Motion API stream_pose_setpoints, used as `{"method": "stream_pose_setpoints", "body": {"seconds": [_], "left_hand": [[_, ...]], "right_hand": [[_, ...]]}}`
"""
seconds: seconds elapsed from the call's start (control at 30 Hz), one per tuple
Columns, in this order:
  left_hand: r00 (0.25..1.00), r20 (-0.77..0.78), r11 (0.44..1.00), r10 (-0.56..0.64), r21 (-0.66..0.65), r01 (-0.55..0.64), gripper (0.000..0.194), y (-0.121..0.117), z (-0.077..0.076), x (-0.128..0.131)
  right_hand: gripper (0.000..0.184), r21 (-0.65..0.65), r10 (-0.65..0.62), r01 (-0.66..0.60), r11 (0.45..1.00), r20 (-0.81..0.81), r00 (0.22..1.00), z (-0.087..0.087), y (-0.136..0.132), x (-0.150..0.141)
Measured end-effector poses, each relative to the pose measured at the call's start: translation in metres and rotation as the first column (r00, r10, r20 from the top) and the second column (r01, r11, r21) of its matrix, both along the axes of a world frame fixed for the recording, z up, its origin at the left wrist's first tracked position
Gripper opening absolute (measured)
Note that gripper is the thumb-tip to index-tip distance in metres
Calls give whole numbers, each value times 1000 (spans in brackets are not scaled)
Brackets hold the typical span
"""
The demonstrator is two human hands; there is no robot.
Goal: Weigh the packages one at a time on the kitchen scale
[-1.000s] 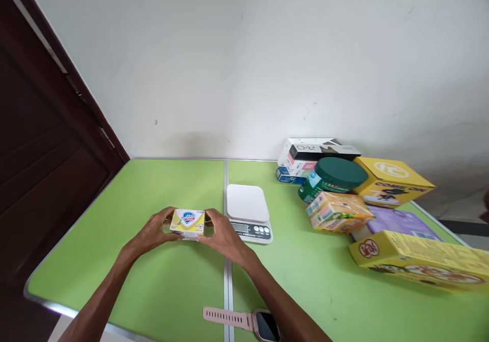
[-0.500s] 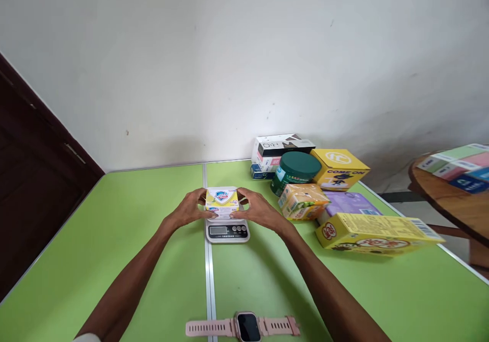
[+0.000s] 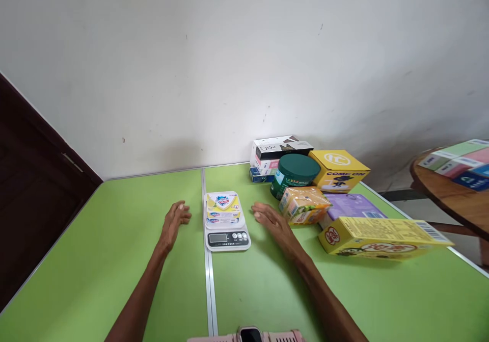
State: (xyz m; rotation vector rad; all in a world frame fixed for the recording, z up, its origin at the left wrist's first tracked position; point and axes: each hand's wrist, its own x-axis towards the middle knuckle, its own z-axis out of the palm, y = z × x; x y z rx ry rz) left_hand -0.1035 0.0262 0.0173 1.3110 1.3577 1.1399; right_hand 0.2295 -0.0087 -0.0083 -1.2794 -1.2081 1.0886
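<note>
Two yellow-and-white Safeguard soap boxes point(image 3: 222, 208) lie stacked on the platform of a white kitchen scale point(image 3: 229, 241). The scale stands over the metal seam of the green table, its dark display and buttons facing me. My left hand point(image 3: 174, 223) is just left of the scale, fingers loosely spread and touching nothing. To the right of the scale is my right hand point(image 3: 274, 223), also empty, its fingers stretched toward the boxes but apart from them. A pink-strapped smartwatch point(image 3: 250, 334) lies at the near edge of the view, partly cut off.
Grouped at the right are a green-lidded tub point(image 3: 296, 175), a yellow box point(image 3: 339, 170), an orange pack point(image 3: 304, 205), a purple pack point(image 3: 353, 207), a long yellow carton point(image 3: 384, 237) and stacked boxes point(image 3: 280, 151). Beyond them stands a round wooden table point(image 3: 439, 189) with more boxes.
Both hands have let go of the soap boxes and moved apart to either side. The boxes stay on the scale. The view has tilted slightly upward.
</note>
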Motion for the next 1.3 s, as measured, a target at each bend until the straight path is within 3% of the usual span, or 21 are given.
{"method": "stream_pose_setpoints", "body": {"seconds": [0.1, 0.23, 0.53, 0.63, 0.73, 0.87, 0.97, 1.1, 1.3], "left_hand": [[984, 29, 982, 175, 65, -176, 66, -6, -24, 3], [978, -39, 975, 205, 100, -200, 62, -8, -32, 11], [981, -105, 984, 163, 82, -155, 65, -11, -28, 8], [969, -110, 974, 220, 80, -212, 71, -18, -21, 16], [961, -139, 969, 238, 109, -224, 72, -34, -7, 33], [969, -227, 993, 96, 83, -79, 82, -49, 11, 66], [967, -255, 995, 19, 97, 6, 85, -48, 17, 89], [974, -225, 989, 28, 145, 5, 81, -39, 13, 105], [976, -208, 992, 68, 118, -44, 77, -32, 6, 105]], "right_hand": [[58, 36, -212, 212, 977, -15, 977, -19, -2, -9], [49, 153, -282, 264, 952, 118, 952, -27, 1, -20], [41, 180, -259, 228, 957, 177, 950, -24, 0, -17], [46, 157, -271, 249, 956, 141, 952, -19, -5, -20], [53, 165, -307, 287, 944, 111, 945, -6, -16, -30], [61, 177, -285, 267, 947, 83, 955, 19, -29, -56], [67, 155, -237, 225, 962, 69, 969, 30, -31, -78], [65, 207, -222, 196, 958, 110, 969, 25, -26, -97], [58, 269, -292, 235, 934, 198, 936, 17, -22, -108]]}}
